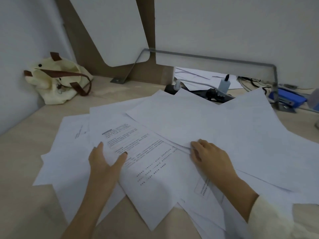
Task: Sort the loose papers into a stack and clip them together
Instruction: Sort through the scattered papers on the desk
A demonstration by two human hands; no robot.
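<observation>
Several loose white papers (pixel 198 121) lie fanned and overlapping across the light wooden desk (pixel 25 152). A printed sheet (pixel 146 152) with lines of text lies on top in the middle. My left hand (pixel 105 161) rests on that sheet's left part, fingers spread and thumb apart, holding nothing. My right hand (pixel 212 157) lies palm down at the sheet's right edge, its fingertips touching the edges of the blank sheets beside it. No clip is visible.
A cream cloth bag (pixel 55 80) with brown straps sits in the far left corner. A power strip with plugs and cables (pixel 215 94) lies behind the papers. A blue stapler-like object (pixel 286 99) stands at the far right by a metal bracket (pixel 274 80).
</observation>
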